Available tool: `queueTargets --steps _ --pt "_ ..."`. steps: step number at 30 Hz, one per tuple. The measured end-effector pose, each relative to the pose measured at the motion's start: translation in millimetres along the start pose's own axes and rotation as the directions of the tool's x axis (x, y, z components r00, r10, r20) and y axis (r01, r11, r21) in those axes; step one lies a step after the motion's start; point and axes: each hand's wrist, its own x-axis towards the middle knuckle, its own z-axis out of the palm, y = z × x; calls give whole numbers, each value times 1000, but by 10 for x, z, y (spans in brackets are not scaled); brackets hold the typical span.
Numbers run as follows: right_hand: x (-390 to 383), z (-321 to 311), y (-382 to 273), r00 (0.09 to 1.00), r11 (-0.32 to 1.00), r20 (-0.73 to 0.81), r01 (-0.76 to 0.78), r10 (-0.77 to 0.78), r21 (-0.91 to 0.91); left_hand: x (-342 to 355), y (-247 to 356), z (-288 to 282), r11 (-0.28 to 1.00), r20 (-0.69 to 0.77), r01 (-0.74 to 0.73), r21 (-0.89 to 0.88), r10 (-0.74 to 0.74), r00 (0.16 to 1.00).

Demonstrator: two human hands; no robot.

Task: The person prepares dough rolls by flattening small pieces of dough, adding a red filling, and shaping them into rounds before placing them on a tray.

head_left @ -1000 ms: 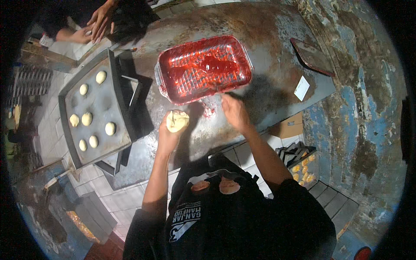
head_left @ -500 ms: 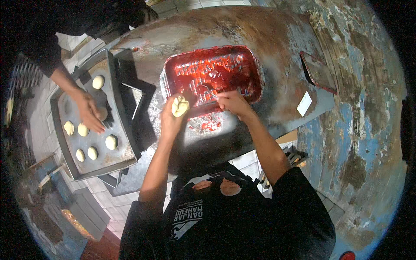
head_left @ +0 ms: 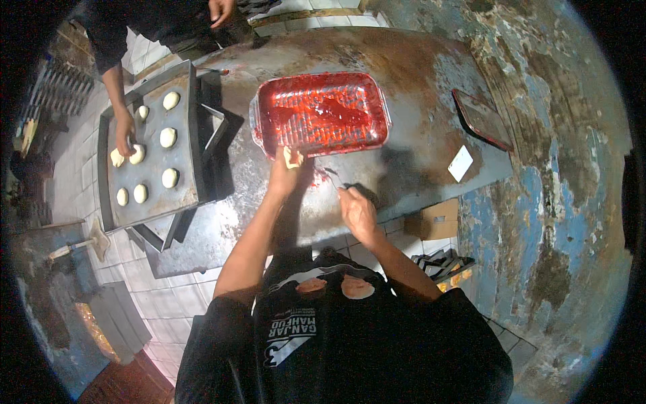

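Note:
My left hand (head_left: 283, 176) is closed around a piece of pale dough (head_left: 292, 158), close to the front left corner of a red-smeared rectangular pan (head_left: 340, 149). A shiny red filling (head_left: 336, 111) coats the pan's ridged bottom. In front of the pan, my right hand (head_left: 358, 210) grips a spoon (head_left: 333, 179) by its handle. The spoon's far end points toward the dough, above a red smear on the table; what it carries is too small to make out.
To the left, a metal baking tray (head_left: 157, 210) bears several dough balls (head_left: 168, 138). A co-worker's hand (head_left: 125, 135) touches one there. A dark flat tray (head_left: 482, 120) and a white card (head_left: 460, 163) lie to the right on the worn table (head_left: 420, 81). Below stands a cardboard box (head_left: 437, 221).
My right hand has drawn the spoon out of the pan toward me. My left hand still holds the dough. The co-worker's hand has moved to dough at the tray's left side.

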Motion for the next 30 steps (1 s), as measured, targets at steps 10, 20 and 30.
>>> queueTargets --steps 10,20,30 --pt "-402 -960 -722 995 983 9 101 -101 -152 -1404 469 656 962 263 -272 27 256 930" --pt "-1394 -973 -525 914 856 -406 220 -13 467 -2280 1235 777 850 412 219 -480 -3 911" --pt "-1591 -878 -296 938 -108 -29 70 345 992 -2692 1480 892 940 164 -289 -181 319 933"
